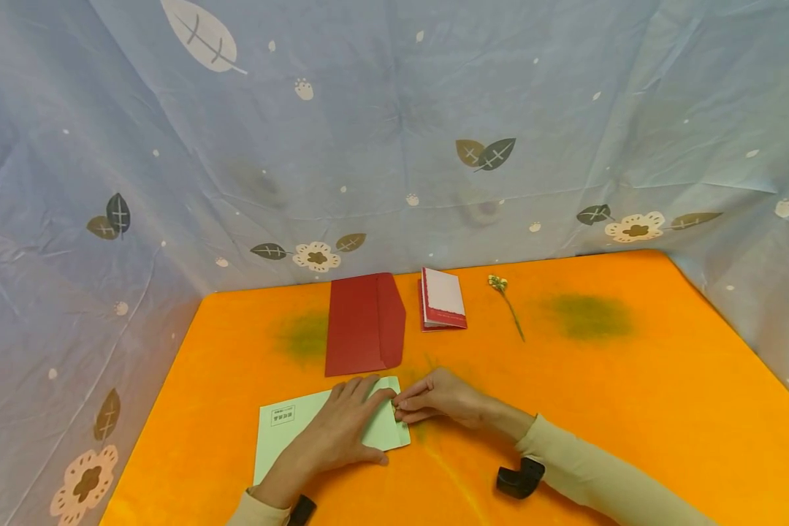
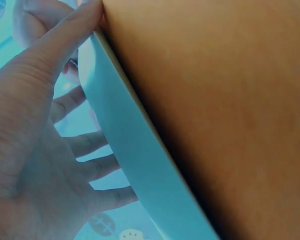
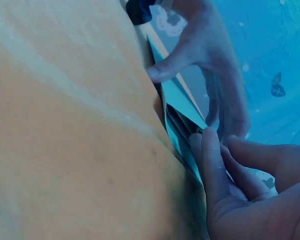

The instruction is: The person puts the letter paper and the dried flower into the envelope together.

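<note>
A pale green envelope (image 1: 322,416) with a small printed box lies on the table, its mouth facing right. My left hand (image 1: 345,427) rests spread across it, with the thumb by the near edge and the fingers toward the far edge. In the right wrist view the envelope's mouth (image 3: 182,122) gapes between the hands. There my right hand (image 1: 440,398) pinches a small yellow-green flower sprig (image 3: 199,131), mostly hidden by the fingertips. The left wrist view shows the envelope (image 2: 125,125) across the left palm, several fingers stretched against it.
Behind the green envelope lies a red envelope (image 1: 355,325) with its flap out to the right. A folded red and white card (image 1: 443,298) and another flower sprig (image 1: 508,303) lie farther right. Patterned cloth (image 1: 394,146) hangs behind the orange table (image 1: 565,394).
</note>
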The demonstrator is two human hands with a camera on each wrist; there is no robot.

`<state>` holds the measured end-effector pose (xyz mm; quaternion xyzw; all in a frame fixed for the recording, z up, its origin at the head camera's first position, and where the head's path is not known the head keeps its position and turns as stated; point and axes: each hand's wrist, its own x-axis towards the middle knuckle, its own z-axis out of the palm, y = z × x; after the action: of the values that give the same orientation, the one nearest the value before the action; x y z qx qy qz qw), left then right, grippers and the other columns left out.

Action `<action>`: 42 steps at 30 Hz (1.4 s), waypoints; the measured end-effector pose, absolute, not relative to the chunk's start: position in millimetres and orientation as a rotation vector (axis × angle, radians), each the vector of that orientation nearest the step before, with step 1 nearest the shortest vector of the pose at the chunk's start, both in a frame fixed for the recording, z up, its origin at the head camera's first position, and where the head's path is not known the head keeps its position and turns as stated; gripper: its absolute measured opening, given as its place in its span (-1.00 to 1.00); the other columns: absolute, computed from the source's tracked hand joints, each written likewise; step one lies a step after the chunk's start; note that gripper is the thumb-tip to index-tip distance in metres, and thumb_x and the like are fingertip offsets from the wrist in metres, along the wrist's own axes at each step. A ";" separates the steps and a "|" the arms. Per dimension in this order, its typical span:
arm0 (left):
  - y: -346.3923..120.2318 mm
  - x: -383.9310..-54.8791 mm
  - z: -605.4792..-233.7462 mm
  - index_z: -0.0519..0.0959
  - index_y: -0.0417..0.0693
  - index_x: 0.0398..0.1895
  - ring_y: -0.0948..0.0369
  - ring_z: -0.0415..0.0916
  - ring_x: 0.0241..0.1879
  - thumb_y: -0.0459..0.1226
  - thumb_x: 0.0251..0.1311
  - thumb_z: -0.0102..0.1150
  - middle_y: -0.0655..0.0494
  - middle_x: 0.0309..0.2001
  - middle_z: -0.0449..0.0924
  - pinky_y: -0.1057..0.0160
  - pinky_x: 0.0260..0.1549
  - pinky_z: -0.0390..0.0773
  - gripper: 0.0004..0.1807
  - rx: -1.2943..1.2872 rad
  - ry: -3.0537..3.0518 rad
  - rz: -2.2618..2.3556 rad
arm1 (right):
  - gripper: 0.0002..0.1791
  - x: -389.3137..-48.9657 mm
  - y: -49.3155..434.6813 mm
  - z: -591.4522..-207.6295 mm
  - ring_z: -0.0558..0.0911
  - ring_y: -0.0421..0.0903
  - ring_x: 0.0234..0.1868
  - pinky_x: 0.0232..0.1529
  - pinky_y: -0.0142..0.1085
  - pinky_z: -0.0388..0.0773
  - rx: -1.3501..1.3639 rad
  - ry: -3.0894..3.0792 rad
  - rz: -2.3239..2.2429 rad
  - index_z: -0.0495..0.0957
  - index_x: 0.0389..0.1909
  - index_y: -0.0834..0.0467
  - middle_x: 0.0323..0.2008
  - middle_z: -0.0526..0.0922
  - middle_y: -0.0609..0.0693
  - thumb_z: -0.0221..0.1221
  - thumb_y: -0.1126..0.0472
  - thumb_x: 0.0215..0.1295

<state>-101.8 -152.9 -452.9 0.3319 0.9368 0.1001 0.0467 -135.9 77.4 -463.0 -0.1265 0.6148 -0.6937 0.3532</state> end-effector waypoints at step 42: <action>-153.5 -100.8 -451.6 0.33 0.19 0.35 -0.06 0.21 0.32 0.25 -0.19 0.47 -0.13 0.41 0.20 -0.19 0.23 0.24 -0.02 0.997 2.834 0.339 | -0.55 -147.0 93.6 -457.2 0.64 0.17 0.04 0.05 -0.11 0.57 -0.397 1.650 -1.718 0.32 0.23 0.57 0.03 0.60 0.38 -0.07 0.28 0.53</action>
<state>-100.8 -153.5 -451.6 0.3292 0.9357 0.1120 0.0593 -147.0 93.6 -457.2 -0.1536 0.6387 -0.6650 0.3553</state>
